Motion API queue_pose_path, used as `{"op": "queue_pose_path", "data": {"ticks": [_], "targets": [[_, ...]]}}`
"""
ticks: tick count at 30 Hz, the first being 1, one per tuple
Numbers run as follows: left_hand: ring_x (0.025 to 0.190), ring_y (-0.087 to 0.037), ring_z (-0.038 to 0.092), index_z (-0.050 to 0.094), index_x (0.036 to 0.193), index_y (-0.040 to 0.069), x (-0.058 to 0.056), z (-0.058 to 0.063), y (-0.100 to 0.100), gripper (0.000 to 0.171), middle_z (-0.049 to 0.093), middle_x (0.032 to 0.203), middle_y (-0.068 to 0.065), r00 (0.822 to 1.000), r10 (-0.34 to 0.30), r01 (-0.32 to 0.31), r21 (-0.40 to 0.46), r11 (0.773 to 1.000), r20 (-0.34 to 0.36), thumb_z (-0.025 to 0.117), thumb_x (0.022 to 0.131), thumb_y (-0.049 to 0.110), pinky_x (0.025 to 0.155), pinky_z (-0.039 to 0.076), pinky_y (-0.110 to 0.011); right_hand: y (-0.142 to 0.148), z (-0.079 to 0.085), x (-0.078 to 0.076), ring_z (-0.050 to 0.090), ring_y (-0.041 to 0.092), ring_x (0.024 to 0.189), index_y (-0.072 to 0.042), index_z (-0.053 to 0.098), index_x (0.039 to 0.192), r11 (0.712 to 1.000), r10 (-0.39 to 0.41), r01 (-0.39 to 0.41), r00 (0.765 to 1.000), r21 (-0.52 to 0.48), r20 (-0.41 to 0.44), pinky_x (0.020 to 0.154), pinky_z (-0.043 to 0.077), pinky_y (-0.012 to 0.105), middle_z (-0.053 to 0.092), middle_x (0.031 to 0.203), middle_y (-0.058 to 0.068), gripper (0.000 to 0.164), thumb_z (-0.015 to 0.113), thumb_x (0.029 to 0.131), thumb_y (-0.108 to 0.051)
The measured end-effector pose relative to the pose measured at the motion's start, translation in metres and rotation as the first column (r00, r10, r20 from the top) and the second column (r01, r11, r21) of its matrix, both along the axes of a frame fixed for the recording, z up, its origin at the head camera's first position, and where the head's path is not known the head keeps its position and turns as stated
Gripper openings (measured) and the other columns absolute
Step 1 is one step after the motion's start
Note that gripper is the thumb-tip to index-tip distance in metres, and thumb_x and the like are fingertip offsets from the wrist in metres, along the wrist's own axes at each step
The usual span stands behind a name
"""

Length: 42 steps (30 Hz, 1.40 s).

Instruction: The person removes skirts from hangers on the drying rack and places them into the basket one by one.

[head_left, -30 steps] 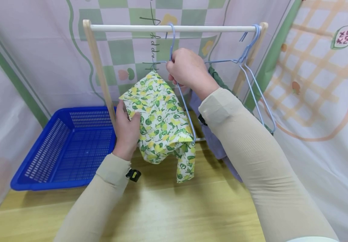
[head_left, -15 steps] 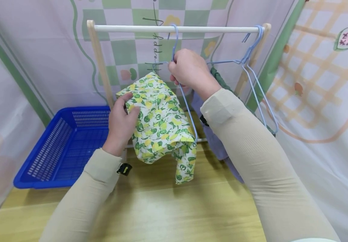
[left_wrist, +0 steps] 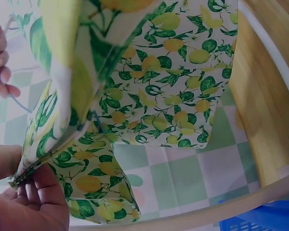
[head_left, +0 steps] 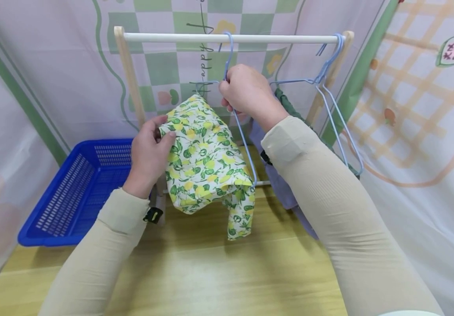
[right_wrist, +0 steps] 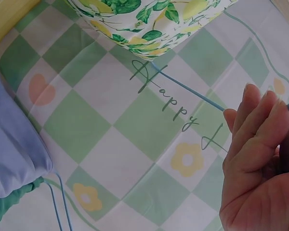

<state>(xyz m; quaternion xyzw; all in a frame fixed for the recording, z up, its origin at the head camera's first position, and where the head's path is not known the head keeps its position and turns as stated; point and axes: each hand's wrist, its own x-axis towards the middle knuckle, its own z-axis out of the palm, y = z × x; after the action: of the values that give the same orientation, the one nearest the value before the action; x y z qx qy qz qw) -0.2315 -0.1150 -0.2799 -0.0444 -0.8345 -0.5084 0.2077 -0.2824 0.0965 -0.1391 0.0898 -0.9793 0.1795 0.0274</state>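
A white garment with a lemon print [head_left: 207, 158] hangs on a blue wire hanger [head_left: 244, 145], whose hook loops over the white rail. At its left edge my left hand [head_left: 149, 151] pinches the cloth between thumb and fingers; in the left wrist view the fingers [left_wrist: 43, 185] curl under a fold. My right hand [head_left: 248, 90] grips the hanger at the neck, just below the hook. The right wrist view has those fingers [right_wrist: 257, 125] curled around the blue wire, with a corner of the lemon cloth [right_wrist: 154, 29] above.
A white rail [head_left: 274, 38] on wooden posts spans the back. More blue hangers [head_left: 329, 87] hang at its right end, with purple [head_left: 278, 184] and dark green clothes beside them. A blue plastic basket [head_left: 45, 219] sits on the wooden table [head_left: 211, 272] at left.
My left hand has moved left with the garment's edge, drawing the cloth out to that side. The right hand keeps its grip on the hanger.
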Motion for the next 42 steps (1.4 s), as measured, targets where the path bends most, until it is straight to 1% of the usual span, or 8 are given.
{"op": "queue_pose_path", "data": {"ticks": [5, 9, 12, 16, 21, 27, 34, 42], "targets": [[0.078, -0.019, 0.053, 0.045, 0.156, 0.005, 0.001, 0.005, -0.004, 0.059, 0.060, 0.089, -0.008, 1.000, -0.011, 0.012, -0.036, 0.999, 0.022, 0.066, 0.103, 0.020, 0.067, 0.043, -0.025, 0.000, 0.000, 0.000, 0.070, 0.020, 0.075, -0.011, 0.065, 0.100, 1.000, -0.001, 0.001, 1.000, -0.001, -0.002, 0.068, 0.056, 0.031, 0.074, 0.088, 0.001, 0.035, 0.037, 0.110, -0.030], [0.092, -0.021, 0.067, 0.053, 0.150, 0.006, 0.001, 0.008, -0.007, 0.054, 0.076, 0.104, -0.013, 0.999, -0.004, 0.009, -0.083, 0.997, 0.053, 0.070, 0.101, 0.020, 0.074, 0.051, -0.026, 0.000, 0.000, 0.001, 0.069, 0.019, 0.074, -0.011, 0.064, 0.101, 1.000, -0.002, 0.002, 1.000, -0.001, -0.003, 0.068, 0.055, 0.031, 0.074, 0.088, 0.001, 0.034, 0.037, 0.110, -0.030], [0.102, -0.024, 0.073, 0.061, 0.143, 0.007, 0.001, 0.009, -0.009, 0.046, 0.077, 0.116, -0.014, 0.998, 0.000, 0.007, -0.116, 0.993, 0.062, 0.072, 0.099, 0.020, 0.082, 0.057, -0.035, 0.000, 0.000, 0.001, 0.069, 0.019, 0.074, -0.011, 0.064, 0.102, 1.000, -0.003, 0.003, 1.000, 0.003, -0.003, 0.067, 0.055, 0.031, 0.074, 0.089, 0.001, 0.034, 0.037, 0.111, -0.030], [0.105, -0.028, 0.074, 0.068, 0.134, 0.005, 0.001, 0.009, -0.011, 0.040, 0.077, 0.118, -0.015, 1.000, 0.007, -0.004, -0.167, 0.986, 0.015, 0.074, 0.098, 0.018, 0.087, 0.060, -0.043, 0.000, 0.000, 0.000, 0.069, 0.018, 0.074, -0.012, 0.064, 0.102, 1.000, -0.005, 0.005, 1.000, 0.010, -0.005, 0.067, 0.055, 0.031, 0.074, 0.089, 0.000, 0.034, 0.037, 0.110, -0.031], [0.104, -0.029, 0.075, 0.073, 0.125, 0.003, 0.001, 0.009, -0.012, 0.032, 0.077, 0.115, -0.016, 0.998, 0.019, -0.031, -0.224, 0.974, -0.057, 0.076, 0.097, 0.017, 0.086, 0.060, -0.045, 0.000, 0.000, 0.000, 0.069, 0.019, 0.074, -0.012, 0.064, 0.102, 1.000, -0.005, 0.005, 1.000, 0.007, -0.007, 0.067, 0.055, 0.030, 0.074, 0.089, 0.000, 0.034, 0.038, 0.111, -0.031], [0.097, -0.028, 0.075, 0.077, 0.119, 0.006, 0.002, 0.011, -0.013, 0.024, 0.079, 0.109, -0.014, 0.995, 0.033, -0.056, -0.242, 0.969, -0.097, 0.075, 0.097, 0.017, 0.081, 0.058, -0.043, 0.000, 0.000, -0.001, 0.069, 0.018, 0.074, -0.012, 0.065, 0.102, 1.000, -0.001, 0.001, 1.000, 0.005, 0.000, 0.067, 0.056, 0.030, 0.075, 0.089, 0.000, 0.034, 0.038, 0.111, -0.030], [0.083, -0.028, 0.070, 0.078, 0.115, 0.006, 0.001, 0.013, -0.014, 0.019, 0.078, 0.097, -0.014, 0.986, 0.045, -0.086, -0.264, 0.961, -0.160, 0.072, 0.099, 0.015, 0.070, 0.048, -0.037, -0.001, 0.000, 0.000, 0.071, 0.020, 0.076, -0.011, 0.064, 0.101, 1.000, -0.004, 0.004, 1.000, -0.001, 0.008, 0.066, 0.057, 0.030, 0.074, 0.088, 0.000, 0.034, 0.037, 0.111, -0.030], [0.093, -0.026, 0.073, 0.076, 0.119, 0.004, 0.002, 0.018, -0.017, 0.022, 0.078, 0.105, -0.015, 0.992, 0.013, -0.037, -0.190, 0.981, -0.128, 0.073, 0.098, 0.012, 0.076, 0.054, -0.033, -0.003, 0.000, -0.001, 0.069, 0.018, 0.072, -0.012, 0.064, 0.102, 1.000, -0.014, 0.014, 1.000, 0.009, 0.007, 0.065, 0.056, 0.030, 0.074, 0.088, 0.000, 0.034, 0.037, 0.110, -0.030]]}}
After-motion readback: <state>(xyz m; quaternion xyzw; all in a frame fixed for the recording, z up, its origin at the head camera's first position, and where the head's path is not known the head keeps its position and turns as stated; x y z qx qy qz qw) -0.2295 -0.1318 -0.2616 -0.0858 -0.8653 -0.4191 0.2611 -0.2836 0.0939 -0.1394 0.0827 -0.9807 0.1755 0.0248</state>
